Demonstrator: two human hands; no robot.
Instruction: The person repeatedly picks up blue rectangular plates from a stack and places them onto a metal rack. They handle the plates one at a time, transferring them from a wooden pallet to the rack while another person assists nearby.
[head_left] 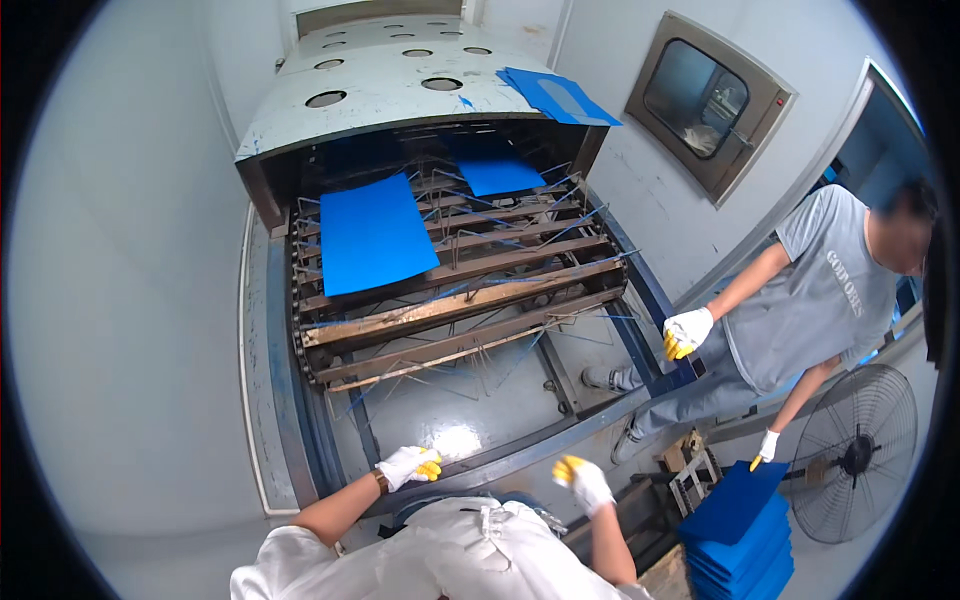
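Observation:
My left hand wears a white glove with yellow fingers and hangs near the front rail of a conveyor. Its fingers are curled, and nothing shows in them. My right hand, gloved alike, is raised farther right with its fingers bent in and nothing visible in its grip. Neither hand touches the blue sheets. One large blue sheet lies tilted on the conveyor's wire supports at the left. Another blue sheet rests farther back, partly under the hood.
A pale hood with round holes covers the conveyor's far end; flat blue pieces lie on its corner. At right a co-worker in grey touches a stack of blue sheets beside a floor fan. A windowed hatch is on the wall.

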